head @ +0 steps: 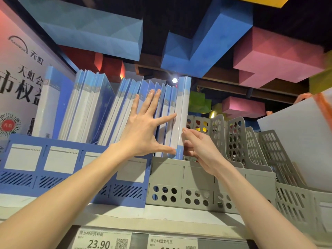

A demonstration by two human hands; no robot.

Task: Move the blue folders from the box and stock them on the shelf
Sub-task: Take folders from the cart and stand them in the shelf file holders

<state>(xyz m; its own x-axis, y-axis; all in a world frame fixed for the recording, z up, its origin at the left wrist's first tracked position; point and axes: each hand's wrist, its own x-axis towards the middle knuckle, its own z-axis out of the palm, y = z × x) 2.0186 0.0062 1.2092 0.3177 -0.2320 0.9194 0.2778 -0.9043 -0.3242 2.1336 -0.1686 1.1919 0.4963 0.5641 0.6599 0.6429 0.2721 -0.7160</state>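
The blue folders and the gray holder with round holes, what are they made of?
The blue folders look like smooth, glossy plastic, perhaps film-wrapped: light glints along their spines. The gray file holder seems matte molded plastic: dull, even surface with neat round holes.

A stationery shop: price tags [104, 239] line the shelf [161, 220] edge at the bottom, below stocked file racks [183, 187].

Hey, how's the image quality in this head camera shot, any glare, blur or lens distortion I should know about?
Head view: a small lamp flares white just above the blue folders; the far right edge is smeared, an orange thing there blurred; uprights lean toward the frame edges, wide-lens distortion; left hand and right hand are sharp.
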